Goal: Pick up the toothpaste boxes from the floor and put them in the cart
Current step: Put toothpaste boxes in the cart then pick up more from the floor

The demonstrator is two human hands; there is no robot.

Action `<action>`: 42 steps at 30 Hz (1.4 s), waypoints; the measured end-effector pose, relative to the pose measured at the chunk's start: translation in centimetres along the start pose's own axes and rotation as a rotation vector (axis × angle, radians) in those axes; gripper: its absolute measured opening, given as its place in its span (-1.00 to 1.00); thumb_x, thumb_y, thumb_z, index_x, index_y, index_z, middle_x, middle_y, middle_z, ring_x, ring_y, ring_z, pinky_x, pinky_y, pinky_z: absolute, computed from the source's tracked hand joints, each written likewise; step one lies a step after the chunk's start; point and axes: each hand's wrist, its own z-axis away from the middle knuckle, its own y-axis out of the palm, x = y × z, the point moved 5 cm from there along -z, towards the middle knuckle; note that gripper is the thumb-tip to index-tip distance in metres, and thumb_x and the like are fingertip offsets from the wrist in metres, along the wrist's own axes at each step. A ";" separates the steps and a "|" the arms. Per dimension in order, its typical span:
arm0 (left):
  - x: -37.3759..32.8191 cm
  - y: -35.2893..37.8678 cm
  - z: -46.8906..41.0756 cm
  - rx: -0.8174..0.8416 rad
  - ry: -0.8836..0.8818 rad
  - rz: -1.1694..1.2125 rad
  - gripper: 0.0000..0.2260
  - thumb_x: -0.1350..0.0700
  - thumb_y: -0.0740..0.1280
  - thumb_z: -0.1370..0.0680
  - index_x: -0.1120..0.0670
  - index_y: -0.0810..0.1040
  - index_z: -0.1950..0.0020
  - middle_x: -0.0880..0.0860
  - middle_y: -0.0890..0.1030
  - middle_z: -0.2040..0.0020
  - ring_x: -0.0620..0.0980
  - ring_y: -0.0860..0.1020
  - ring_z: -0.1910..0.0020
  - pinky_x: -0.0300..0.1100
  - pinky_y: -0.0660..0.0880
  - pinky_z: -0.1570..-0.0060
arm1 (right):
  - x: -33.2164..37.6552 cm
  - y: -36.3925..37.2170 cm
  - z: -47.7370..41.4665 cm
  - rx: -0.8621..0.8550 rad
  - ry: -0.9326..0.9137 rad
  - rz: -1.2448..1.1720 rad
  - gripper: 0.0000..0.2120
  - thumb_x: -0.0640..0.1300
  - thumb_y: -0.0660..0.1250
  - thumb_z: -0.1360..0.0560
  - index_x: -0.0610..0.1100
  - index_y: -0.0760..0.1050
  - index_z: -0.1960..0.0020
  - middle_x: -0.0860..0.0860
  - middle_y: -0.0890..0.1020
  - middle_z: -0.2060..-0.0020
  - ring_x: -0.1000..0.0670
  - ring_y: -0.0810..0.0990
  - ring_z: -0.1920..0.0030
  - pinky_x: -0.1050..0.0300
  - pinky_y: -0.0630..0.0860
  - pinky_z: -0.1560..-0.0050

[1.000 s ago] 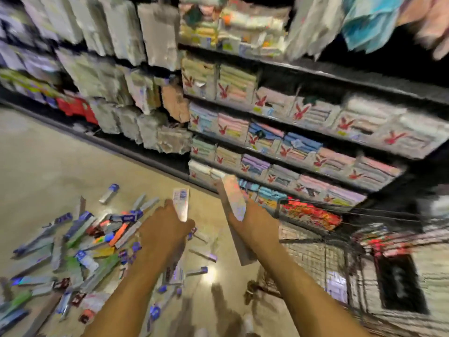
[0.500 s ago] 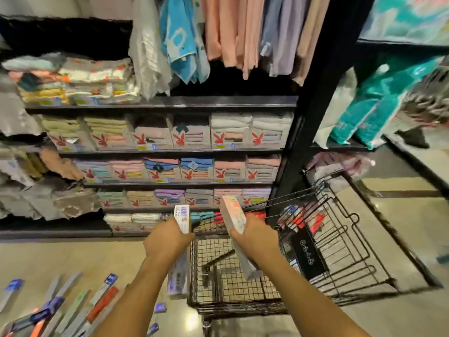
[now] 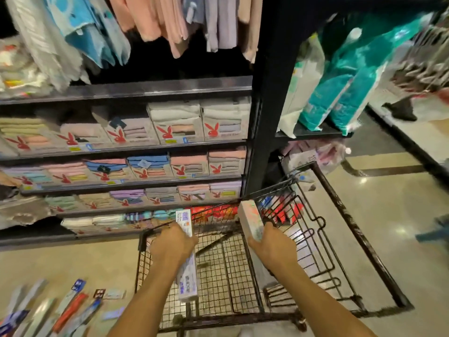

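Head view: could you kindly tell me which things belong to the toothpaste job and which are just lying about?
Job: left hand gripping white box; right hand gripping pale box; cart; floor boxes.
Lying about: shelved towel packs; hanging towels; teal bags.

Dim warm indoor light; lamp glare spots on glossy floor (image 3: 388,215) right of cart (image 3: 226,276); motion blur far right and lower left of cart; wide-angle bend at edges

Both hands over the cart (image 3: 323,190): left hand (image 3: 171,244) grips a white box (image 3: 187,271), right hand (image 3: 273,246) another box (image 3: 250,221). More boxes (image 3: 70,310) on the floor (image 3: 60,266).
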 end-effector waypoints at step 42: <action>8.4 45.5 -26.4 0.085 -0.144 -0.033 -0.47 -0.29 0.37 -0.48 0.04 0.28 -0.19 0.06 0.54 -0.08 0.11 0.60 0.07 -0.10 0.40 0.34 | -10.2 45.9 -22.1 0.054 0.473 -0.034 -0.53 0.06 0.38 -0.56 -0.15 0.31 -0.33 -0.13 0.51 -0.21 -0.11 0.53 -0.17 -0.02 0.58 -0.12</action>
